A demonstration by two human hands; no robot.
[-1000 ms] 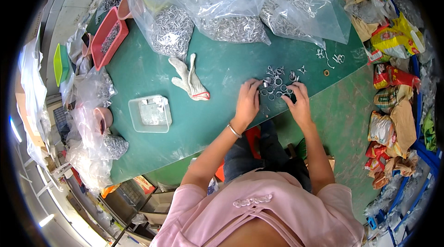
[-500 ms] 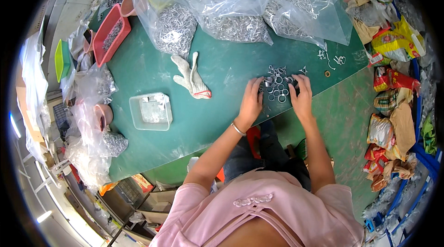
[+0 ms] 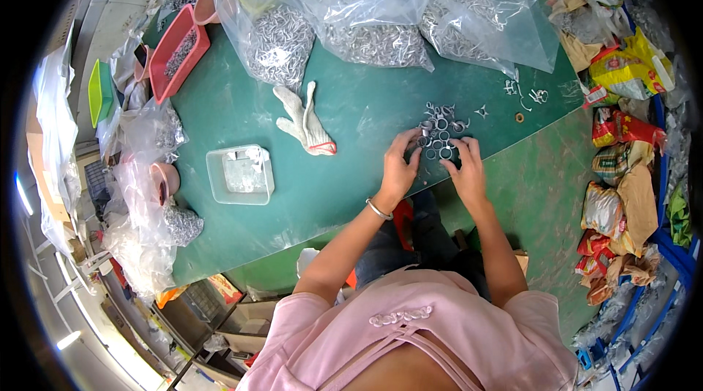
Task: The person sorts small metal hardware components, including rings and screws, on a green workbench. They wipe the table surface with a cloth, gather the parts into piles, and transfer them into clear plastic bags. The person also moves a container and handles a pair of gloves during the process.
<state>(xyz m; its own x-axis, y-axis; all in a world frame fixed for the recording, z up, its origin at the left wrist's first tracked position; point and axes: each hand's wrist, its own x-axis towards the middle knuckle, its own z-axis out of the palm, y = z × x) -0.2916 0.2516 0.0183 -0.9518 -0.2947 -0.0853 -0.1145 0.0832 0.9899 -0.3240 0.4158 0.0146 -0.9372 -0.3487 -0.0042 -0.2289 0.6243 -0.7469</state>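
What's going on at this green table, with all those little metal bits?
A person in a pink top sits at a green table, both hands in a small pile of silvery metal rings near its edge. The left hand and right hand finger pieces at the pile's near side. Beyond lie clear plastic bags of metal parts, a white work glove and a clear plastic tray.

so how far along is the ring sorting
Early, by the look of it. Done: perhaps the few pieces in the clear tray, though what they are is too small to tell. In hand: both hands, left hand and right hand, work a small pile of metal rings on the green table. Left: three big bags at the far edge are full of similar parts.
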